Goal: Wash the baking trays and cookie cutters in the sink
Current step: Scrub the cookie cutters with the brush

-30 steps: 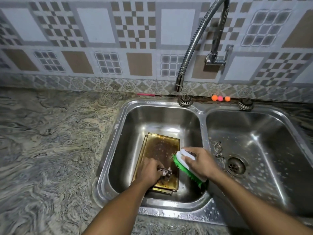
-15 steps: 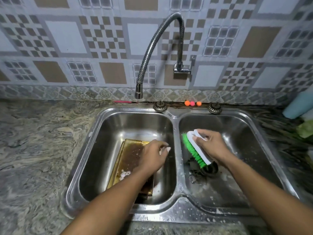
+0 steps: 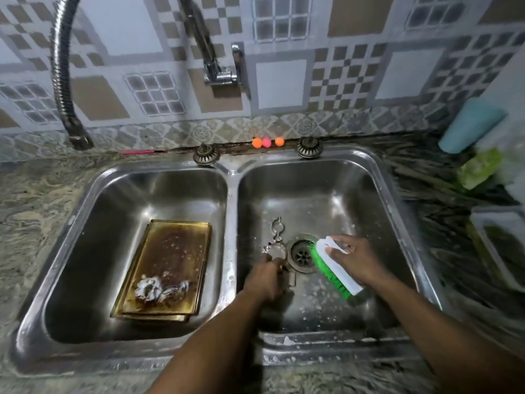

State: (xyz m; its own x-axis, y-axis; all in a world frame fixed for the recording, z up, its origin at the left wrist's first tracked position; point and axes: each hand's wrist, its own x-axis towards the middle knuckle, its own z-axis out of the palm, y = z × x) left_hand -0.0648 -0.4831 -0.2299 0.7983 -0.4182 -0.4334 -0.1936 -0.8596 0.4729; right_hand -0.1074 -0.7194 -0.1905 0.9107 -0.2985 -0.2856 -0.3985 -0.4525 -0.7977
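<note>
Just left of the drain (image 3: 301, 253), the left hand (image 3: 265, 277) pinches a cookie cutter (image 3: 274, 246); the right hand (image 3: 355, 258) grips the brush (image 3: 333, 270). Soap may make the cookie cutter slip.

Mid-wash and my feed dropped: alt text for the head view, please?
In the right basin of a steel double sink, the left hand grips a metal cookie cutter beside the drain while the right hand holds a green scrub brush. Stacked baking trays lie in the left basin, with soapy cutters on top.
</note>
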